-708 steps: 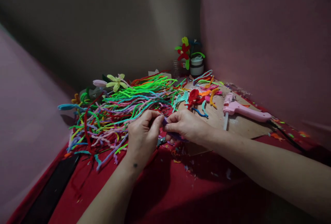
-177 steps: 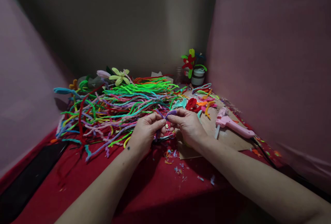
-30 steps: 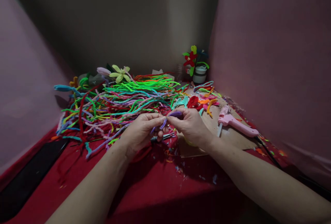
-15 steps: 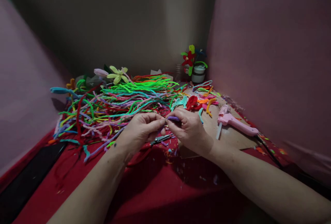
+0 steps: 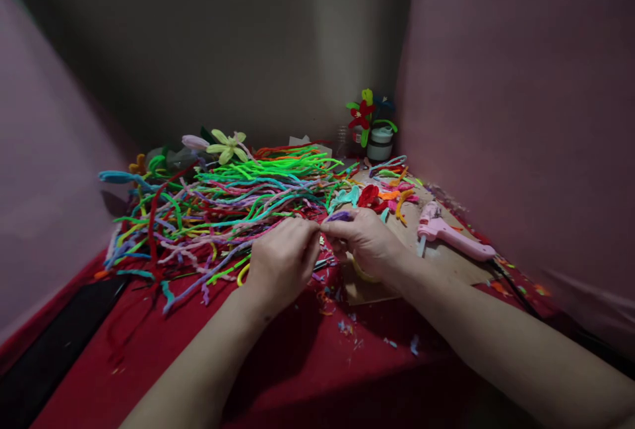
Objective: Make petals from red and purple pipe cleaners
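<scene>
A short purple pipe cleaner piece [image 5: 339, 216] is pinched in my right hand [image 5: 370, 240], its fuzzy top showing above the fingers. My left hand [image 5: 286, 252] is closed with its back toward me, and its fingertips meet the right hand's at one end of the piece. What the left fingers grip there is mostly hidden. Beneath the hands, scissors [image 5: 323, 264] lie on the red cloth [image 5: 297, 356], partly covered by the left hand. A yellow loop [image 5: 364, 273] shows under my right wrist.
Many coloured pipe cleaners [image 5: 238, 197] are heaped at the left. A pink glue gun [image 5: 454, 237] rests on cardboard [image 5: 446, 273] at the right, near turquoise [image 5: 344, 197] and red petal shapes [image 5: 368, 196]. Pipe cleaner flowers [image 5: 361, 114] stand behind. A black flat object [image 5: 64, 343] lies front left.
My left hand has rolled over so its back now faces me, covering more of the scissors. The right hand has turned slightly, still holding the purple piece.
</scene>
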Motion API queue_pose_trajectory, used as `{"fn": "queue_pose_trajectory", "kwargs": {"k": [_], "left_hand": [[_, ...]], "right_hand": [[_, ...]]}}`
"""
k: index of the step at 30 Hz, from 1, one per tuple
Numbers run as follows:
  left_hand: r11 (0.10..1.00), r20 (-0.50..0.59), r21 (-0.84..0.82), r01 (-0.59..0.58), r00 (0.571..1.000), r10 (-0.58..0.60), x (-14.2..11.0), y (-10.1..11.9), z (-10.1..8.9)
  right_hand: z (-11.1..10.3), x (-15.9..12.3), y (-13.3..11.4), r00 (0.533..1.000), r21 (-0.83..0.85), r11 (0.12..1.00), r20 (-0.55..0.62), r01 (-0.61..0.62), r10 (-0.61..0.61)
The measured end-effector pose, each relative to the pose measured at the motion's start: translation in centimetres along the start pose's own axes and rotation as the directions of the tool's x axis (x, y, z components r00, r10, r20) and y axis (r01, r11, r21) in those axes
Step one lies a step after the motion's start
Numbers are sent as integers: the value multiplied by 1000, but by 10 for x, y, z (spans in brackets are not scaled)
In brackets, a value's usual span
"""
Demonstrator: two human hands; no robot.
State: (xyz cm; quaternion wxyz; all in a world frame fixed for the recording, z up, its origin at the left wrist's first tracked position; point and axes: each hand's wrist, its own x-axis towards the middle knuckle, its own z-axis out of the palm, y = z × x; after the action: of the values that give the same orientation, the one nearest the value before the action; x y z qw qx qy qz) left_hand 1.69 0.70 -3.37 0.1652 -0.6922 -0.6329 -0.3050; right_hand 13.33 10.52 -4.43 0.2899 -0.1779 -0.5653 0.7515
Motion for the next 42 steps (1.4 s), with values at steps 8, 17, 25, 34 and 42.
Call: {"fn": "queue_pose_trajectory", "kwargs": {"k": [8, 17, 25, 34, 42], "left_hand": [[216, 677, -652, 727, 686, -266, 11, -14, -19], [992, 209, 0, 122, 971, -120, 0, -6, 1], [924, 272, -94, 371, 902, -334, 1, 2, 3], [838, 421, -261, 479, 838, -347, 3, -5, 5], [891, 305, -39, 452, 855, -421, 6, -24, -1]], "right_hand": [[-1, -6, -12, 971, -311, 920, 99, 239, -219], [-3, 3, 3, 991, -180, 981, -96, 76, -94], [-2, 3, 5, 908, -486, 803, -46, 344, -417], [-1, 2, 7, 862, -687, 641, -41, 342, -505], [4, 0, 12, 906, -614, 760, -168, 212, -389]]}}
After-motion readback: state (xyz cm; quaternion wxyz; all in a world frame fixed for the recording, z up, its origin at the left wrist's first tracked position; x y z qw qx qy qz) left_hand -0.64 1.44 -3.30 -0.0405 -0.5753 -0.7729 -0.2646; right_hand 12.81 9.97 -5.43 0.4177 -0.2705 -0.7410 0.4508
